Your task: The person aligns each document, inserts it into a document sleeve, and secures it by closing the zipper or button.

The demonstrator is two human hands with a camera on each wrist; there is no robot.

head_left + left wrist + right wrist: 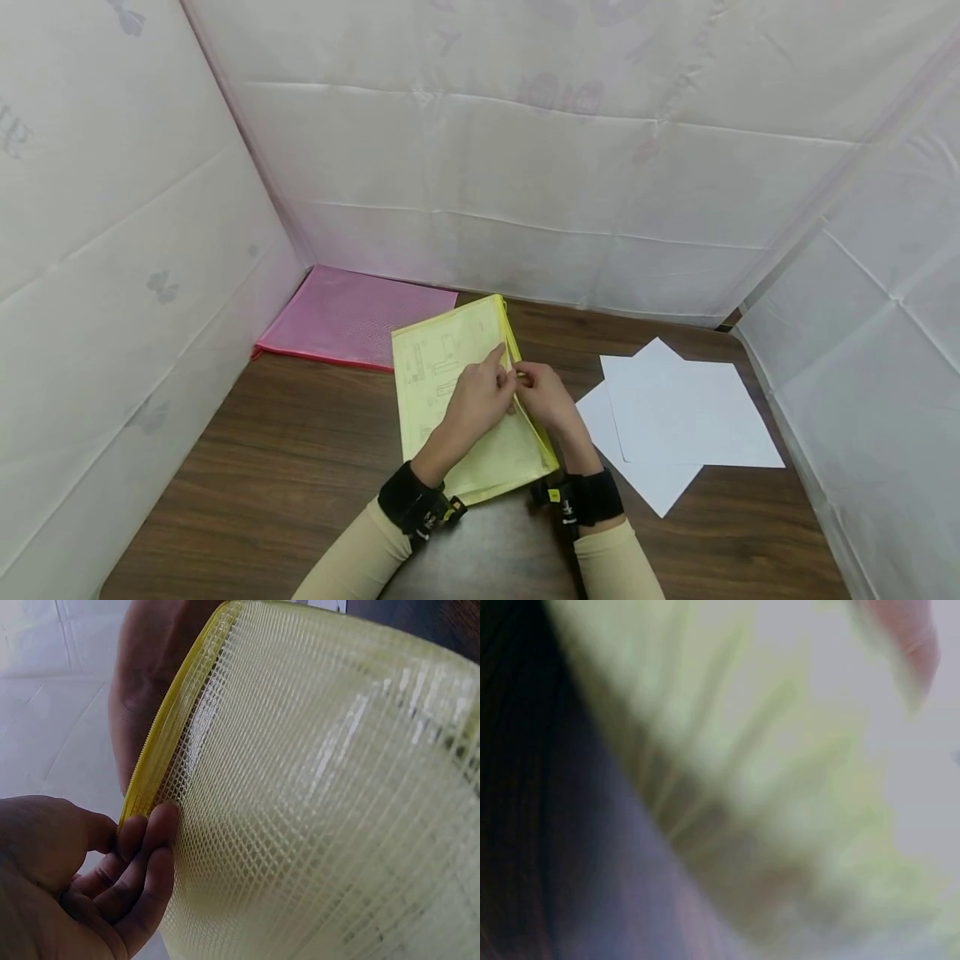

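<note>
1. The yellow mesh pouch (457, 392) lies flat on the brown table (285, 467), a little left of the middle, its zipper edge (525, 392) running down its right side; both hands meet at that edge, about halfway along it.
2. The left hand (476, 400) rests on top of the pouch, its fingers (146, 847) curled against the yellow zipper band; this grip looks pressed together on the pouch's edge.
3. The right hand (547, 398) sits just beside the pouch on its right, touching the zipper edge; its fingertips seem pinched there, but what they pinch is too small to tell, and the right wrist view is a blur.
4. The pouch is pale yellow and see-through, woven in a fine grid with a brighter yellow zipper band; a printed sheet with line drawings shows through it.
5. A pink mesh pouch (352, 317) lies behind it, by the far left corner; a few white sheets (682, 417) lie overlapped on the table to the right, near the right hand but apart from it.
6. White cloth walls (525, 167) stand round the table.
</note>
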